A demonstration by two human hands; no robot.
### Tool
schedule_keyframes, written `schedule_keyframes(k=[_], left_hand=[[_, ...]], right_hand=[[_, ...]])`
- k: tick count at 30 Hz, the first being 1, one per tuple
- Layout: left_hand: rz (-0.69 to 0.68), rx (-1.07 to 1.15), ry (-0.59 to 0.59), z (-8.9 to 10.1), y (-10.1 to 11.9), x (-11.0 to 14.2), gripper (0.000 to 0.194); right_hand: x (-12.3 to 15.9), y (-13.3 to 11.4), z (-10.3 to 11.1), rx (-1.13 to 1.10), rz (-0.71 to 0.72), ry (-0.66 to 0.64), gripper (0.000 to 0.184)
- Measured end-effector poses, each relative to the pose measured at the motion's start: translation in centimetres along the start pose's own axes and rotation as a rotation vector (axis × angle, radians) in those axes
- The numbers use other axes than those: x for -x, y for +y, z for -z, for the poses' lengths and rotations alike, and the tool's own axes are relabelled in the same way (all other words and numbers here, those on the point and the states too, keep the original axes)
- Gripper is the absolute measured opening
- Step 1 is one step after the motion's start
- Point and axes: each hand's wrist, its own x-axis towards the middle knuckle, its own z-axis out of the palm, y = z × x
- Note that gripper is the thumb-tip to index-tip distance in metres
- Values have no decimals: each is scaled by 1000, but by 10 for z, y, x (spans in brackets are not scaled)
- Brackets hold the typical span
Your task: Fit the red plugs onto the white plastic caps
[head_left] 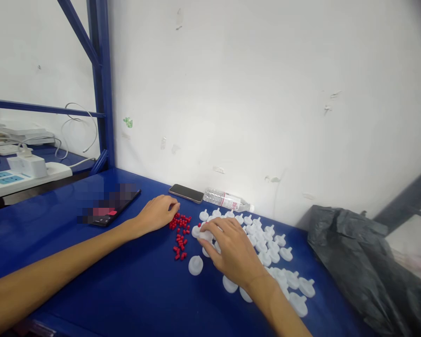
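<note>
Small red caps [180,241] lie in a loose pile on the blue table. At the pile's upper edge is my left hand [158,214], its fingers curled together over the caps; whatever is between the fingertips is hidden. To the right spread many round white plastic pieces [273,252] with short spouts. My right hand [231,248] reaches over them, thumb and fingers closed around one white spouted piece [206,235] that they partly cover. Tiny red bits show by these fingertips. A single white piece [195,265] sits nearer me, apart from the group.
Behind the pieces, a phone [186,193] and a clear plastic bottle [228,200] lie along the wall. A second dark phone-like device [115,208], partly blurred, is at left. A black plastic bag [358,262] slumps at right. A power strip [28,178] stands beyond the left edge.
</note>
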Motion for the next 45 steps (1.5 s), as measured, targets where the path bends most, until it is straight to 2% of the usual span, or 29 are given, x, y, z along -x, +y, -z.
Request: schedule_keyframes(k=[4,7,12,20,24,26,28,30,32,36,40,45], left_hand=[[-106,3,67,8,15,6,23],[-251,58,98,16,32,18,30],[-485,113,9,19,55,36,21],[-540,137,-91,11,56,40,27],[-475,253,-88,7,55,39,41],[-372,309,-14,11,54,35,50],[-254,332,86,21,49,29,50],[-159,305,178,32,40,21,53],[-85,229,227,38,29,13,49],[-3,46,151,29,11,2,26],[13,-58,42,12,4,0,25],[12,-78,-15,7,0,-1,25]], right_hand=[[-1,-1,0,6,-37,1,20],[-1,-1,-2,-15,-22,12,23],[0,-2,-4,-46,10,62,26],[1,-6,-2,-79,34,101,34],[-1,2,-2,-63,45,98,27],[1,16,1,-27,1,111,24],[4,33,6,14,-83,145,19],[7,46,13,32,-175,192,12],[7,48,17,16,-225,218,10],[2,23,15,-89,-137,110,18],[1,2,4,-177,-30,-45,25],[1,-1,3,-229,-15,-170,21]])
